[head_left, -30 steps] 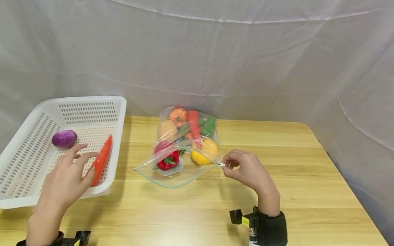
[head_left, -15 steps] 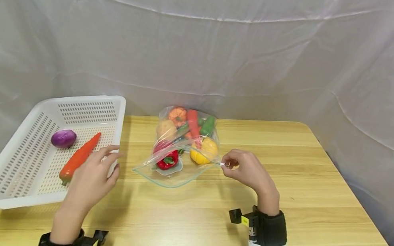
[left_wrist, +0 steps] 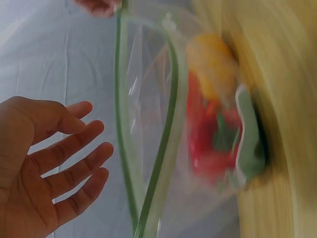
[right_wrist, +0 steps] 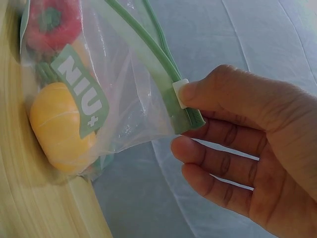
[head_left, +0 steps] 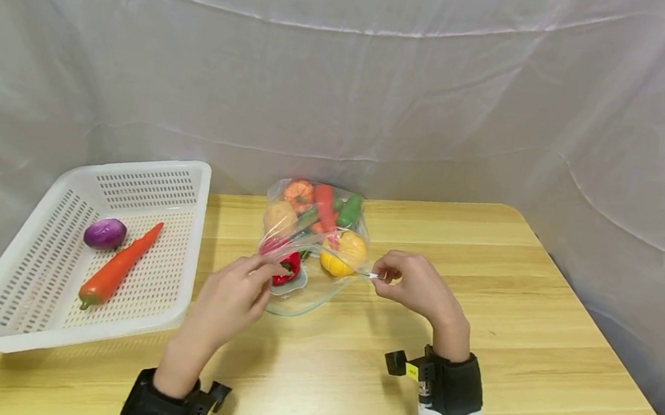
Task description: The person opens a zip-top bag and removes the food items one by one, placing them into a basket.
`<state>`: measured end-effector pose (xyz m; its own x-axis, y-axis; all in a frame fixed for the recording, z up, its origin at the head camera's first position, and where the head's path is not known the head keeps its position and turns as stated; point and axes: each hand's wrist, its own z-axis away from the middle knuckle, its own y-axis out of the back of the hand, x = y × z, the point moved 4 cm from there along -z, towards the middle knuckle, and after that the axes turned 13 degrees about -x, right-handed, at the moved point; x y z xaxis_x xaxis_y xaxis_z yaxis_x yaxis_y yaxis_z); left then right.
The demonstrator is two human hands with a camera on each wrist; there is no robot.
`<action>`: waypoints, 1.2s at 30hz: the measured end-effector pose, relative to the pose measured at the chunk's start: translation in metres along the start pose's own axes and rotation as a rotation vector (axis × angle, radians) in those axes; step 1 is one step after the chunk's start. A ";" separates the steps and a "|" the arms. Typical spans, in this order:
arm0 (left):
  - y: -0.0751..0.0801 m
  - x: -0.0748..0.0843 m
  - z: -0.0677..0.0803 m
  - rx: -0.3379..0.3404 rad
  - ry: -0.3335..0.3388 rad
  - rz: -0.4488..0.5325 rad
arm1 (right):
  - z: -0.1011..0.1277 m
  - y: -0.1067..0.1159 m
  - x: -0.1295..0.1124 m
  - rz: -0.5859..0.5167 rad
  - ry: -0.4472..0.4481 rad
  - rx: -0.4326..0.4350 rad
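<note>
Head cam: right hand pinches the white slider of the zip bag mid-table, holding its mouth open. Left hand, fingers loose and holding nothing, sits right at the opening by the red pepper. Carrot and purple onion lie in the white basket.

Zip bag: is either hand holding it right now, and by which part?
Yes. The right hand pinches the zip bag at the slider end of its green zip rim. The left hand is open at the bag's mouth, holding nothing.
</note>
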<state>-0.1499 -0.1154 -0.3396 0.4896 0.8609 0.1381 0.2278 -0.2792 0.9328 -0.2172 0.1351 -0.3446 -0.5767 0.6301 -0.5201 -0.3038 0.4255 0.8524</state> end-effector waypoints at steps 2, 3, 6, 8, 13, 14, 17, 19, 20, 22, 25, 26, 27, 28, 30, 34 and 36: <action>-0.006 0.006 -0.008 -0.053 -0.015 0.004 | 0.000 0.000 0.000 0.004 0.005 0.001; -0.009 0.009 -0.013 -0.086 -0.018 0.007 | 0.000 0.000 0.000 0.005 0.005 0.002; -0.018 0.014 -0.025 -0.169 -0.031 0.003 | 0.000 0.000 0.000 0.009 0.009 0.002; -0.024 0.016 -0.034 -0.214 -0.044 -0.005 | 0.000 0.000 0.000 0.007 0.010 0.001; -0.033 0.021 -0.053 -0.326 -0.064 0.023 | -0.001 -0.001 0.000 0.003 0.006 -0.005; -0.034 0.022 -0.056 -0.351 -0.058 0.031 | -0.001 -0.001 0.000 0.005 0.006 -0.006; -0.036 0.023 -0.067 -0.387 -0.042 0.047 | -0.001 -0.002 -0.001 0.007 0.011 -0.005; -0.037 0.024 -0.074 -0.416 -0.025 0.059 | -0.001 -0.002 -0.003 0.007 0.014 -0.003; -0.038 0.024 -0.077 -0.430 -0.019 0.066 | -0.002 -0.002 -0.004 0.006 0.016 -0.003; -0.039 0.024 -0.083 -0.473 -0.006 0.093 | -0.002 -0.002 -0.005 0.005 0.019 -0.001; -0.042 0.024 -0.090 -0.561 0.031 0.103 | -0.002 -0.002 -0.007 0.007 0.018 -0.005; -0.044 0.024 -0.093 -0.579 0.036 0.102 | -0.003 -0.003 -0.007 0.007 0.015 -0.008; -0.046 0.024 -0.095 -0.598 0.042 0.097 | -0.003 -0.003 -0.007 0.008 0.013 -0.010; -0.048 0.024 -0.097 -0.611 0.043 0.084 | -0.003 -0.003 -0.007 0.011 0.011 -0.011; -0.053 0.024 -0.100 -0.630 0.048 0.062 | -0.003 -0.004 -0.007 0.011 0.008 -0.014; -0.062 0.023 -0.107 -0.687 0.091 0.051 | -0.004 -0.004 -0.008 0.016 0.005 -0.029; -0.065 0.023 -0.110 -0.733 0.127 0.072 | -0.004 -0.005 -0.008 0.019 0.003 -0.040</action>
<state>-0.2458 -0.0306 -0.3608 0.3715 0.9060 0.2030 -0.4422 -0.0196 0.8967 -0.2139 0.1252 -0.3442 -0.5849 0.6355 -0.5040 -0.3227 0.3877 0.8634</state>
